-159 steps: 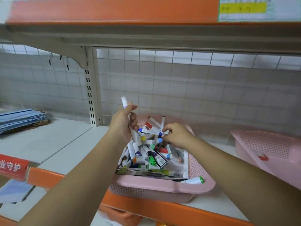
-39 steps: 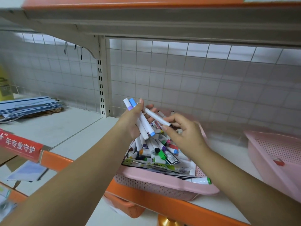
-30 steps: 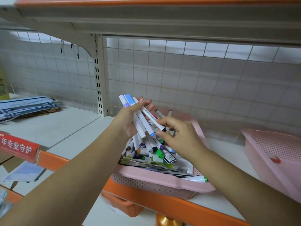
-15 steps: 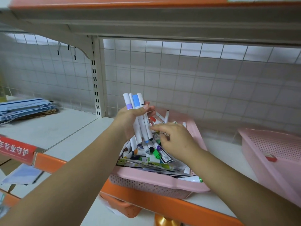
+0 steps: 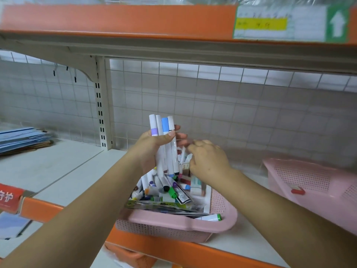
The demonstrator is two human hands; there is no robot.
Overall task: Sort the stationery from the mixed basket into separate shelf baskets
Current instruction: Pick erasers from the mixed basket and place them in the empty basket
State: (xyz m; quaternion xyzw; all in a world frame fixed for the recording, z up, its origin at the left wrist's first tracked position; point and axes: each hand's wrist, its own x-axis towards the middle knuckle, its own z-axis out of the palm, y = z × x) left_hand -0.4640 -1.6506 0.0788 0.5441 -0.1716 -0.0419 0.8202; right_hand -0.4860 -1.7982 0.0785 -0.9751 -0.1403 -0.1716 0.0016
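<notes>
In the head view, my left hand (image 5: 152,149) holds a bunch of four white plastic markers (image 5: 166,146) upright above the pink perforated plastic basket (image 5: 173,227) of mixed pens (image 5: 166,190) on the white shelf (image 5: 67,171), its fingers (image 5: 168,137) clamped round the barrels. My right hand (image 5: 207,163) is down at the far side of that basket, knuckles up and fingers curled, but blur stops me telling whether they pinch anything. A second pink perforated basket (image 5: 309,182) sits well apart to the right with a small red item (image 5: 298,190) inside.
</notes>
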